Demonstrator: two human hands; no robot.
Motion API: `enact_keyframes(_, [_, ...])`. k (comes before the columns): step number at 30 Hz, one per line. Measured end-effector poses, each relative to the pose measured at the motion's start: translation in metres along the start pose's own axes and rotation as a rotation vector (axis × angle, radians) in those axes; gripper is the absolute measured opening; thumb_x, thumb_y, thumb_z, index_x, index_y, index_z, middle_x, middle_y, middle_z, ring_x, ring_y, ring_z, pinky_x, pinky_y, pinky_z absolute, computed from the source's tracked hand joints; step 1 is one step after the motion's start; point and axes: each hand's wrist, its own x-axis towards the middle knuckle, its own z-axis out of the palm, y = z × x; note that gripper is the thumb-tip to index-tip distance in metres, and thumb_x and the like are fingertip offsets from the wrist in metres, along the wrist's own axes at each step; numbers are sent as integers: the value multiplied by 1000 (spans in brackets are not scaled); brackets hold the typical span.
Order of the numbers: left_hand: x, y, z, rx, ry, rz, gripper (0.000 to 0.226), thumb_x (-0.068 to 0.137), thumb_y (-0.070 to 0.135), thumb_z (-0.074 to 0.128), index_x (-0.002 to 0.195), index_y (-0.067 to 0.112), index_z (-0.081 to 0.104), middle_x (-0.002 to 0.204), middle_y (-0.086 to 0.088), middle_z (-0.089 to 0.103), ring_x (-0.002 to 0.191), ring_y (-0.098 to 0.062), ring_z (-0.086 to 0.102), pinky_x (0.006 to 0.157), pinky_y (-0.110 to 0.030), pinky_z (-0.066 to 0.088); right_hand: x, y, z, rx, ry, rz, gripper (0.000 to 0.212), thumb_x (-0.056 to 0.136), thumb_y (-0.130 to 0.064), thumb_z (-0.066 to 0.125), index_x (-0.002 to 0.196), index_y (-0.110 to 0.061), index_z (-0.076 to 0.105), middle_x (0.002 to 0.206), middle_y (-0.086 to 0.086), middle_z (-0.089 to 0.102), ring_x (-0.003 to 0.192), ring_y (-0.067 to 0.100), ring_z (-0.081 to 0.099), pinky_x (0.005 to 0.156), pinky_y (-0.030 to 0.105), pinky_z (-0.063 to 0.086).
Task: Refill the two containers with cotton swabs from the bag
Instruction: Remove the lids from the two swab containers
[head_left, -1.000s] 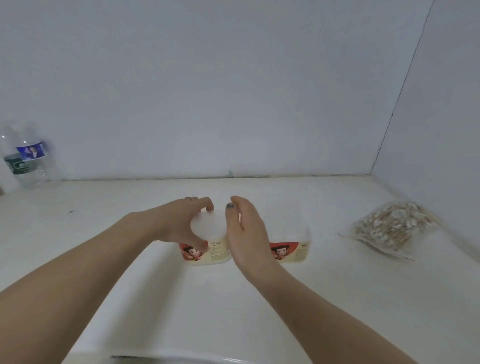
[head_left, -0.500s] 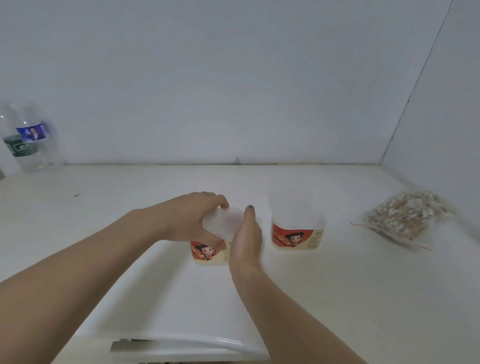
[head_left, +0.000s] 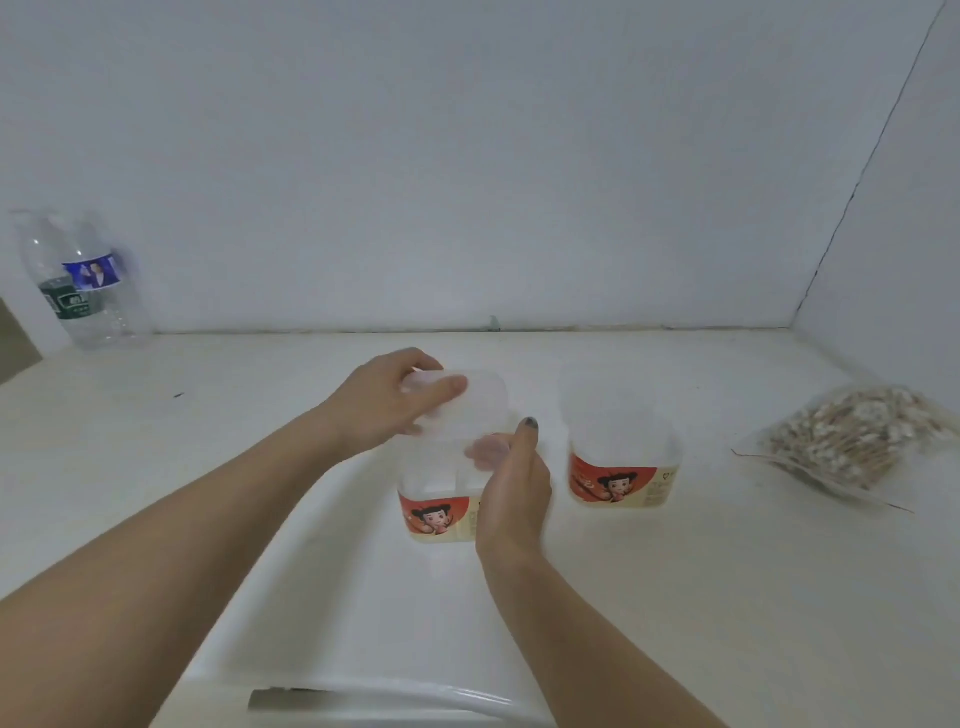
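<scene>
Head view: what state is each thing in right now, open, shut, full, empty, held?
Lid: off its container, gripped by the left hand.
Left container: upright, open, looks empty, held by the right hand.
Right container: upright, untouched; lid state unclear.
Bag: lying flat, full of swabs, untouched.
Bottle: upright by the wall, looks nearly empty.

One head-worn wide-angle view looks forward and down, close over the table (head_left: 675, 597), facing the wall.
</scene>
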Motion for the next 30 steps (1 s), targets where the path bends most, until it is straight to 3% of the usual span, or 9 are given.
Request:
enact_keyframes(4, [0,-19,19,-144,154,-203,36,105,36,44,137,19,39,108,-8,60,88,-19,65,72,-36,55,2,6,4,-32,29,-1,60,104,-49,25,79,-20,70,88,-5,76,94,12,67,95,36,45])
enact_keyframes(7, [-2,-33,36,-118,222,-241,27,105,21,40,127,16,25,98,-10,56,80,-26,58,65,-33,42,3,3,6,-24,63,-7,55,104,-48,26,83,-19,68,90,-7,73,93,14,64,87,33,44])
enact_keyframes(10, [3,-33,39,-179,200,-269,20,102,18,45,117,13,32,95,-9,54,79,-26,62,68,-34,42,6,0,4,-5,89,5,44,104,-45,31,94,-12,58,88,-3,65,83,16,58,67,28,39])
enact_keyframes(13, [6,-26,35,-204,188,-316,25,103,28,46,122,11,44,98,-3,56,78,-18,59,67,-31,41,7,-1,7,-31,64,-15,36,104,-44,35,87,-15,46,80,0,56,69,18,48,62,31,37])
enact_keyframes(17, [0,-21,39,-70,124,-272,48,102,34,45,144,17,27,97,-4,53,87,-21,56,75,-31,41,10,0,11,-89,5,-81,32,106,-39,34,89,-16,46,78,-1,51,66,13,47,62,27,38])
enact_keyframes(20, [-4,-15,41,5,149,-225,58,103,34,46,151,22,17,124,-9,42,97,-23,49,87,-32,35,12,-2,10,-190,-39,-114,30,109,-33,30,107,-11,51,78,-8,48,65,0,50,59,16,38])
enact_keyframes(24, [-3,-7,41,161,181,-185,56,103,35,44,151,22,19,143,-19,31,116,-33,49,99,-41,40,9,-10,-1,-210,-87,-79,37,106,-43,30,103,-13,51,92,1,61,84,20,58,74,36,44])
enact_keyframes(27, [-4,4,47,289,191,-180,57,102,36,45,152,23,20,150,-19,24,137,-38,30,106,-44,33,10,-9,-10,-338,-120,-134,38,104,-41,33,114,-10,51,108,9,61,95,26,57,80,35,42])
enact_keyframes(30, [-7,21,54,472,228,-134,55,101,39,43,151,24,24,152,-17,26,140,-36,25,109,-48,32,5,-13,-23,-412,-152,-187,41,104,-42,34,122,-9,50,114,11,61,104,28,58,84,37,45])
